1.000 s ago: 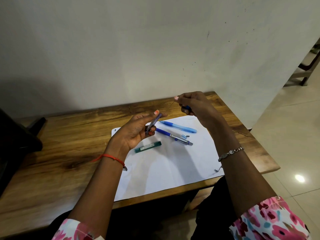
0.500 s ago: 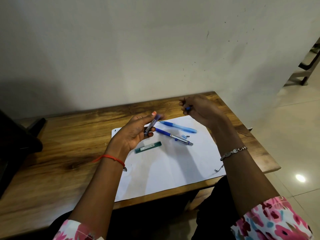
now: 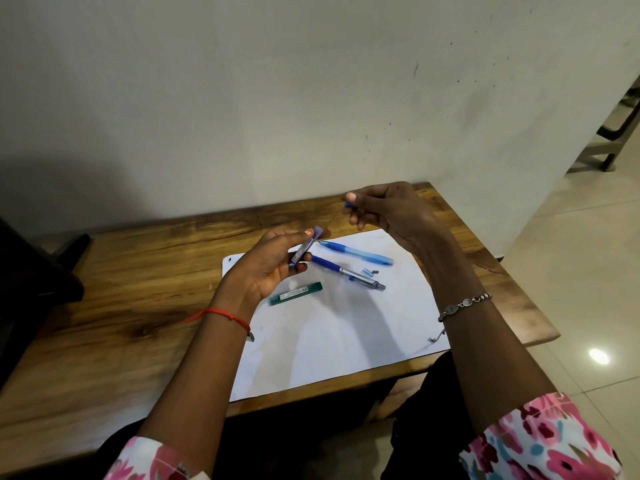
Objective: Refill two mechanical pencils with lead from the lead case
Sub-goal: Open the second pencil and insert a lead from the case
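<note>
My left hand (image 3: 266,271) holds a purple-blue lead case (image 3: 306,249) tilted, its open end pointing up and right. Above and to its right, my right hand (image 3: 388,213) pinches a thin lead (image 3: 335,219) that slants down toward the case's mouth. A small blue cap (image 3: 348,204) is also tucked in those fingers. Two mechanical pencils lie on the white paper (image 3: 346,334): a light blue one (image 3: 360,253) and a dark blue one with a silver clip (image 3: 349,274). A green lead case (image 3: 296,293) lies below my left hand.
Two small loose pencil parts (image 3: 370,271) sit beside the silver-clipped pencil. The paper rests on a wooden table (image 3: 121,289) against a white wall. A dark object (image 3: 38,271) stands at the table's left end. Tiled floor lies to the right.
Half a second ago my right hand had dipped low toward the case. It has now risen and moved away up and right, with a thin lead showing between its fingertips. My left hand has barely moved.
</note>
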{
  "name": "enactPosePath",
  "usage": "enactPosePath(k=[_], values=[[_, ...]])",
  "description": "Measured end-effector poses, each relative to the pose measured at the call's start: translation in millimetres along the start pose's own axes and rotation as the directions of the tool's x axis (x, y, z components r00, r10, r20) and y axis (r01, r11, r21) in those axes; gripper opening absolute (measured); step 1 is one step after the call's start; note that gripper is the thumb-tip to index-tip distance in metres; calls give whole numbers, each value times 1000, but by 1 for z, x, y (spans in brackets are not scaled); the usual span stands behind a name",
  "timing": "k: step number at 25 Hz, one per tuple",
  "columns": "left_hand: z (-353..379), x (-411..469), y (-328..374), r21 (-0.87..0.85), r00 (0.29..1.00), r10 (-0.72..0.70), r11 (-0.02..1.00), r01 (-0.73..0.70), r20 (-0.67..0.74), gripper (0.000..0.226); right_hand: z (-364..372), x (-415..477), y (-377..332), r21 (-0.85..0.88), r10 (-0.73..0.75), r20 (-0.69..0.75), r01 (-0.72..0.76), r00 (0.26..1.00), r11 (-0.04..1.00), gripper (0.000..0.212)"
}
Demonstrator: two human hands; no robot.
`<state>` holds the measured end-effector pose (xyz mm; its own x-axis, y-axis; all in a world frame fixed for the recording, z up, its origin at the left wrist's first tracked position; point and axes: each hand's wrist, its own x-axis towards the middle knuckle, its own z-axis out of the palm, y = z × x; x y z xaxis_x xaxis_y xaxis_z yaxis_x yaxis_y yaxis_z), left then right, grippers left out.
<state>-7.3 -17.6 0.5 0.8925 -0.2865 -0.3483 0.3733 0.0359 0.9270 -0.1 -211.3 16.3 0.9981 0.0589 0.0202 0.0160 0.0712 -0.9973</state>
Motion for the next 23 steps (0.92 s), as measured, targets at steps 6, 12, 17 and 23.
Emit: enactPosePath(k=[6,12,17,23], values=[[2,-1,1,20,1000,-1,1000,1,-14,15,12,-3,1,-240,49,151,-12,987,971,16],[4,-2,1,15,1000,-5,1000,5,-24,14,18,-5,-2,-236,3,37,6,999,972,6],[4,-3,1,6,999,-10,1000,10,-31,15,23,-6,-1,-281,-16,-33,6,999,960,15],[4,1,-1,-31,999,-15,999,14,-33,14,25,-4,3,-279,-30,-32,20,999,960,18]])
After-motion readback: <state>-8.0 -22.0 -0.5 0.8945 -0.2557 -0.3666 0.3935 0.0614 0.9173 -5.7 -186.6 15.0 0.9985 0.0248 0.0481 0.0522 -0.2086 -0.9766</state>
